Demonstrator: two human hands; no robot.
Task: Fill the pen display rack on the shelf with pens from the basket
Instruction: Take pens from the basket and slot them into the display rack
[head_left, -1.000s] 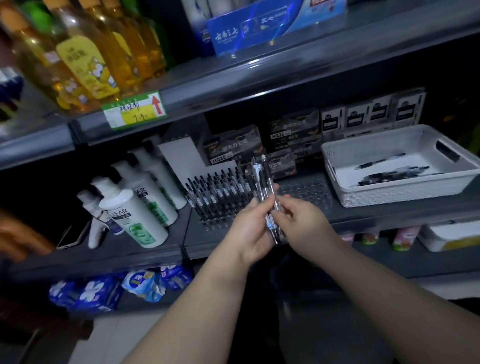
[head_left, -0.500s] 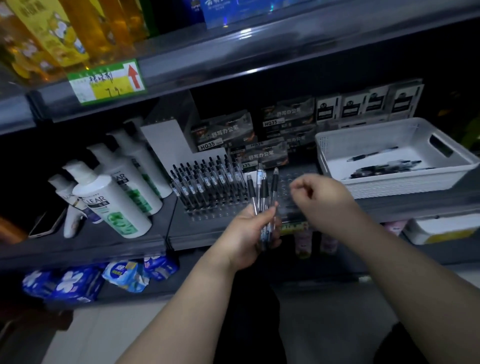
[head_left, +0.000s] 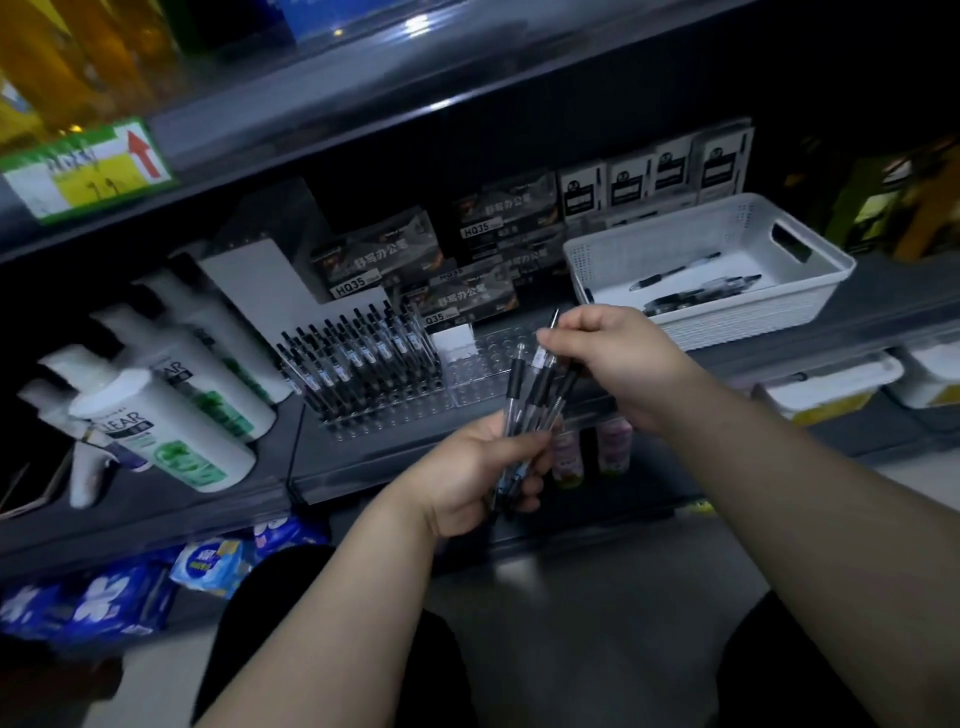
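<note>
Left hand (head_left: 478, 473): fingers curled tight round a bundle of black-and-clear plastic pens (head_left: 522, 415), which fans upward out of the fist.
Right hand (head_left: 618, 358): thumb and forefinger pinch one slim dark pen (head_left: 554, 325) just above that bundle (a bit blurred).
Clear perforated plastic rack (head_left: 488, 358): just beyond the fingertips, its left half full of pens.
White lattice plastic basket (head_left: 737, 317): right of the right knuckles, a few pens inside.

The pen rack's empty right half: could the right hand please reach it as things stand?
Probably yes: the right hand, pinching one pen, hovers just before the bare holes of the pen rack, nothing between.
</note>
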